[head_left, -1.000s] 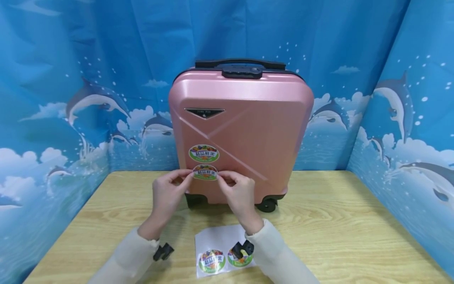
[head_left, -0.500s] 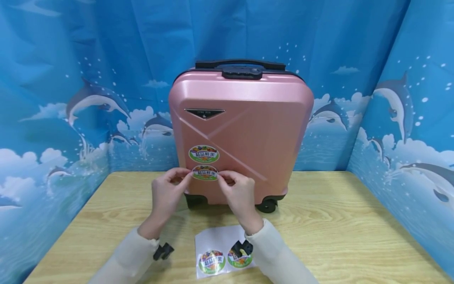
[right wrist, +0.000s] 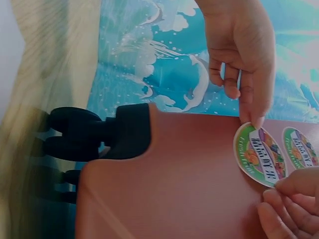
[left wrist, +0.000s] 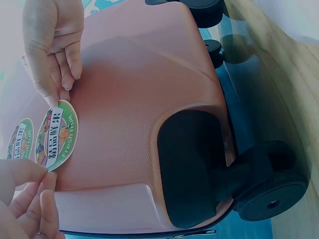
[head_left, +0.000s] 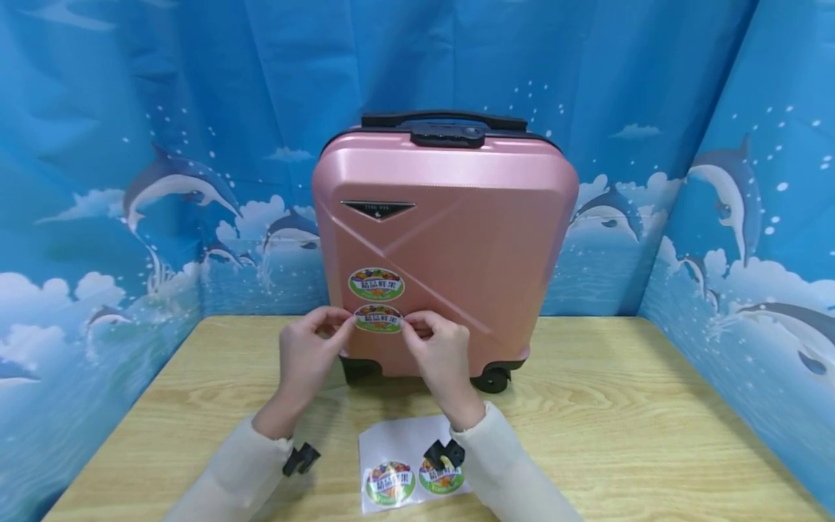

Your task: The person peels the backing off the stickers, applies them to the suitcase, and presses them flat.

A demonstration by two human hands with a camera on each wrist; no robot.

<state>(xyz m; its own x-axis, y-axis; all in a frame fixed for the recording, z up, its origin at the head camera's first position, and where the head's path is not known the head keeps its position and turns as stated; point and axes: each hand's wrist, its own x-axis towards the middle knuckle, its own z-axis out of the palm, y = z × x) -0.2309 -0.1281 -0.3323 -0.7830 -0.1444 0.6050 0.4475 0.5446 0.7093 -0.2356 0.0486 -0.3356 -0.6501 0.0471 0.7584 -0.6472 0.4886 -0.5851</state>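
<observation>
A pink hard-shell suitcase (head_left: 470, 246) stands upright on the table. Just in front of its lower left face, an oval fruit sticker (head_left: 378, 319) is stretched between both hands. My left hand (head_left: 309, 351) pinches the sticker's left edge between thumb and forefinger; my right hand (head_left: 440, 355) pinches the right edge. Another matching sticker (head_left: 376, 284) lies flat on the suitcase right above it. In the left wrist view the held sticker (left wrist: 59, 134) is at or very near the shell; whether it touches all over, I cannot tell.
On the wooden table (head_left: 587, 420) below the hands lies a white backing sheet (head_left: 398, 438) with two round stickers, one partly covered by the right wrist's black mount (head_left: 445, 454). A blue dolphin-print curtain (head_left: 261, 145) surrounds the table at the back and sides.
</observation>
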